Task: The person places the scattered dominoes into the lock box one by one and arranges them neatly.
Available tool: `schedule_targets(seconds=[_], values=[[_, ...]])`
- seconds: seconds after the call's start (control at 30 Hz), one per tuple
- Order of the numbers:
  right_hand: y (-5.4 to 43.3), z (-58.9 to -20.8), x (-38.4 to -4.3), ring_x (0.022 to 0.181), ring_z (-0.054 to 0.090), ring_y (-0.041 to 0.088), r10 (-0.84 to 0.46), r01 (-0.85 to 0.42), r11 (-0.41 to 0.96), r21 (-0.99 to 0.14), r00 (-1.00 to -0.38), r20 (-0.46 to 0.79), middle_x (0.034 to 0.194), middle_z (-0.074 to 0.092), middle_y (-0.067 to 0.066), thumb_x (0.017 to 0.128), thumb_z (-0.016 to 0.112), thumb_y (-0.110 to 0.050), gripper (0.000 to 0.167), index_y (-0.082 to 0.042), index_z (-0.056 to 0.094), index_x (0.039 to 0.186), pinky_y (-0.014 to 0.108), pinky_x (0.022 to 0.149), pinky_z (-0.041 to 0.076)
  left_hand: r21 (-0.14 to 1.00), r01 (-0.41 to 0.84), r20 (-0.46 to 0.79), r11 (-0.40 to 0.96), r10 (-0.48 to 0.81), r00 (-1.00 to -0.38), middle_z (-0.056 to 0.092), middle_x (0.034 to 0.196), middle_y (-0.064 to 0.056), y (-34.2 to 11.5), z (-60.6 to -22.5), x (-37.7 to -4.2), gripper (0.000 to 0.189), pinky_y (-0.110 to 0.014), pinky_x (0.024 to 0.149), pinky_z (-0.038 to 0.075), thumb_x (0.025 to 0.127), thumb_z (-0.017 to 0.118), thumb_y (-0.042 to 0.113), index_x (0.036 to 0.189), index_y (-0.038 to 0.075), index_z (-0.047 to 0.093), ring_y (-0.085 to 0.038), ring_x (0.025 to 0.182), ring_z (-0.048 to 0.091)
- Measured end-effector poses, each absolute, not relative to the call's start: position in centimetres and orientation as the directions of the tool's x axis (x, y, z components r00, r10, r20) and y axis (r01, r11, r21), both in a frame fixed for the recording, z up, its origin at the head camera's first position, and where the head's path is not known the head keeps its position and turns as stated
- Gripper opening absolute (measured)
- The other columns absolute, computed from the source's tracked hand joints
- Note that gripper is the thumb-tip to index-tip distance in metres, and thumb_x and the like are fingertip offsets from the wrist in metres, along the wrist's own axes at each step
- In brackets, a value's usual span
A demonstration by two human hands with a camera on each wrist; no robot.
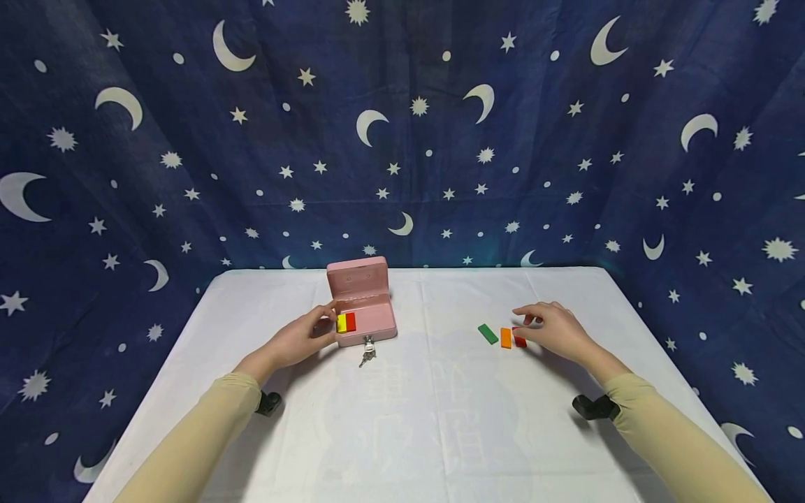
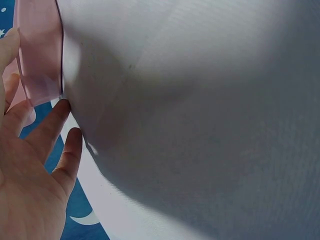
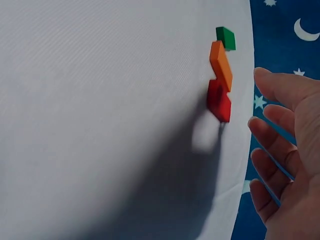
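A pink metal cash box (image 1: 376,321) stands with its lid (image 1: 358,278) raised. Inside, at its left end, lie a yellow block (image 1: 342,323) and a red block (image 1: 351,321). My left hand (image 1: 308,337) rests against that end, thumb near the front corner, fingers towards the hinge; the left wrist view shows its fingers (image 2: 55,117) spread and fairly straight. My right hand (image 1: 556,332) hovers with loosely bent fingers above another red block (image 3: 219,101), partly covering it in the head view. An orange block (image 1: 506,338) and a green block (image 1: 488,334) lie just left of that one.
A small bunch of keys (image 1: 368,355) hangs at the box's front lock and lies on the white tablecloth (image 1: 428,419). Behind the table hangs a dark blue curtain (image 1: 440,140) with moons and stars. Black straps with camera mounts sit on both wrists.
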State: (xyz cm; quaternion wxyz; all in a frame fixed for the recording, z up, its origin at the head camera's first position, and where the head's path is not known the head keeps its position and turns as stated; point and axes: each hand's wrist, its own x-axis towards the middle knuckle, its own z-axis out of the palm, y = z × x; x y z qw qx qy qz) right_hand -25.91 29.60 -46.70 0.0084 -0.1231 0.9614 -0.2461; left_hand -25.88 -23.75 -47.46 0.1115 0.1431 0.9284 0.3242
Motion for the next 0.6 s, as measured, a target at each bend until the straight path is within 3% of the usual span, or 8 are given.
schedule_targets(seconds=[0.27,0.6], values=[[31.0,-47.4,-25.3,0.098,0.054,0.024,-0.288,-0.25,0.824,-0.508,-0.958,0.004,0.1,0.066,-0.001,0.086,0.082,-0.035,0.055,-0.008,0.067,0.132,0.042,0.084,0.046,0.633,0.2,-0.108,0.748,0.341,-0.934,0.027,0.166,0.001,-23.7,-47.4,-25.8,0.049,-0.059,0.116,0.031,0.093,0.07,0.051,0.125,0.019,0.051,-0.031,0.141,0.045],[32.0,-48.5,-25.4,0.103,0.051,0.026,-0.269,-0.203,0.832,-0.516,-0.961,-0.056,0.113,0.067,0.007,0.081,0.085,-0.041,0.06,-0.012,0.068,0.131,0.039,0.083,0.043,0.638,0.214,-0.097,0.74,0.353,-0.931,0.027,0.166,0.0,-23.7,-47.4,-25.7,0.042,-0.058,0.116,0.032,0.095,0.071,0.042,0.123,0.018,0.051,-0.032,0.141,0.045]])
